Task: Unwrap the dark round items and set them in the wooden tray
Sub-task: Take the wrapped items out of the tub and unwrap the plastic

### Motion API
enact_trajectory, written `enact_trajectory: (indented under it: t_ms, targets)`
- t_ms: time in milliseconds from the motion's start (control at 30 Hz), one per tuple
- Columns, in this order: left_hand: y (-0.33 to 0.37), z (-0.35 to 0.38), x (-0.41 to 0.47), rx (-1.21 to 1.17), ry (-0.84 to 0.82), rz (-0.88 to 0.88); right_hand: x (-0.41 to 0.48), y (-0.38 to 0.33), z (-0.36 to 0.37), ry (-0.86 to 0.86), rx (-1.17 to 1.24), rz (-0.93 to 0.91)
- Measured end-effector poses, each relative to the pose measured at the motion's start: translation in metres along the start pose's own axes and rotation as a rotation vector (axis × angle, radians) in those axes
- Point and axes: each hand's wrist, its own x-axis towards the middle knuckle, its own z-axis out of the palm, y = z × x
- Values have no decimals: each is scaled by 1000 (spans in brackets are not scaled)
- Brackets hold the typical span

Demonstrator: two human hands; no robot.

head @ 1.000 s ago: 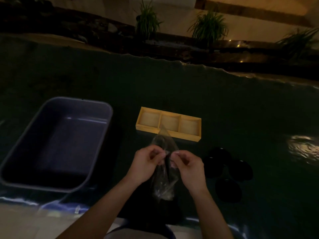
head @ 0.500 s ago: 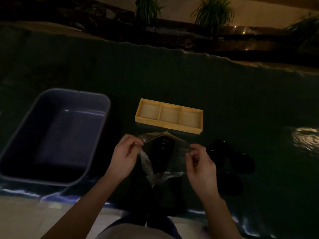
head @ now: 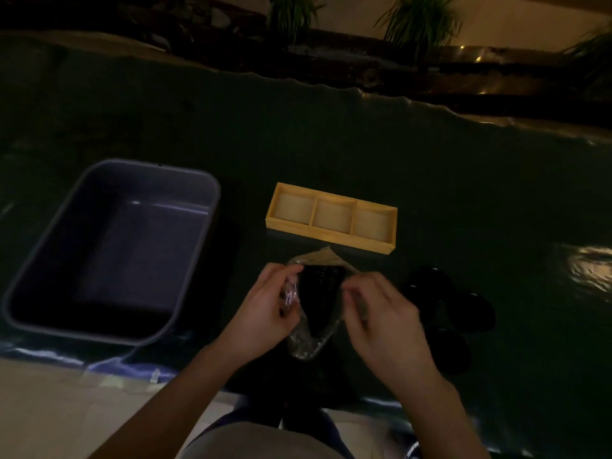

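A clear plastic wrapper with a dark round item inside hangs between my hands, just above the table's near edge. My left hand pinches the wrapper's left edge. My right hand grips its right edge. The wrapper's mouth is pulled apart and the dark item shows through it. The wooden tray with three compartments, all bare, lies just beyond my hands. Several more dark round items lie on the table to the right of my right hand.
A large grey plastic tub stands at the left, with nothing in it. The table is covered with a dark shiny sheet. Potted plants stand beyond the table's far edge.
My hands pulled the wrapper's top apart, widening it, then came a little closer together again. The dark item inside has come into view.
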Motion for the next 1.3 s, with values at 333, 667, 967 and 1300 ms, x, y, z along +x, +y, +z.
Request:
enact_trajectory:
  t_ms: [333,667,967,1300]
  targets:
    - [5,7,-4,-15,-11,90,43,5,80,-730,-192,228]
    - [5,17,-10,-69,-19,61,35,51,140,-749,-401,141]
    - [15,31,-10,-148,-6,49,35,70,147,-631,-333,152]
    - [9,34,-3,-500,-6,-103,37,81,149,-756,-295,234]
